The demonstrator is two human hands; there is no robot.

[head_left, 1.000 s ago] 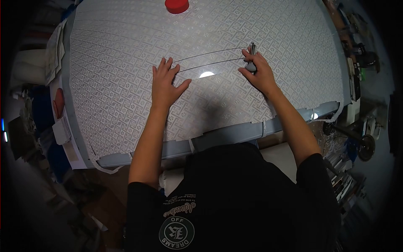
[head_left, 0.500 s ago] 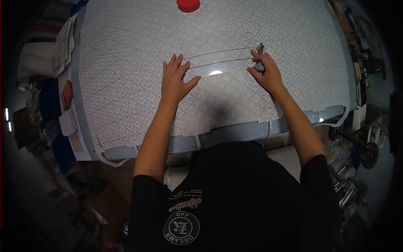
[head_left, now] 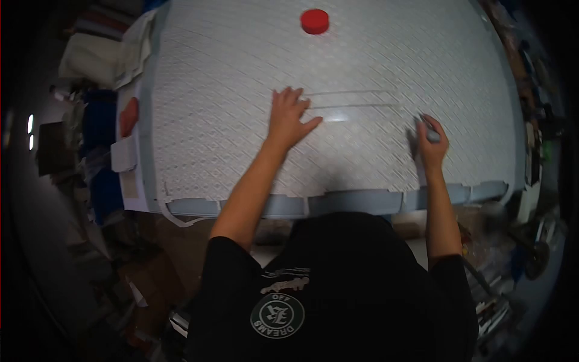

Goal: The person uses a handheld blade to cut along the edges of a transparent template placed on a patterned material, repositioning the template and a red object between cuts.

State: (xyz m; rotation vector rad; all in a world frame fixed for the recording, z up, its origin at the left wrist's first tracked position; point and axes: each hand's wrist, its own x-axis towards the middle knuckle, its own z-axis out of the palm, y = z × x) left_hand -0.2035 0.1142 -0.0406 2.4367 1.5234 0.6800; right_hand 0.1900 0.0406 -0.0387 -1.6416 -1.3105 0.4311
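Note:
My left hand (head_left: pixel 288 119) lies palm down on the patterned tablecloth (head_left: pixel 235 78), its fingers spread. Its fingertips press at the left end of a narrow, see-through strip (head_left: pixel 353 99), whose long sides show as two thin parallel lines. To the right of the strip, my right hand (head_left: pixel 433 142) is closed around a small grey tool (head_left: pixel 432 135), blurred by motion. The tool's exact kind is hidden by the fingers. A dark shadow falls on the cloth just left of that hand.
A round red lid-like object (head_left: pixel 315 22) sits at the far side of the table. Along the left edge are a red item (head_left: pixel 128 117), a white stack (head_left: pixel 124 154) and papers (head_left: pixel 134 51). Clutter lines the right side.
My right hand has lifted off the strip's right end and moved right and toward me, with the grey tool in it. My left hand stays on the strip; the whole view has shifted.

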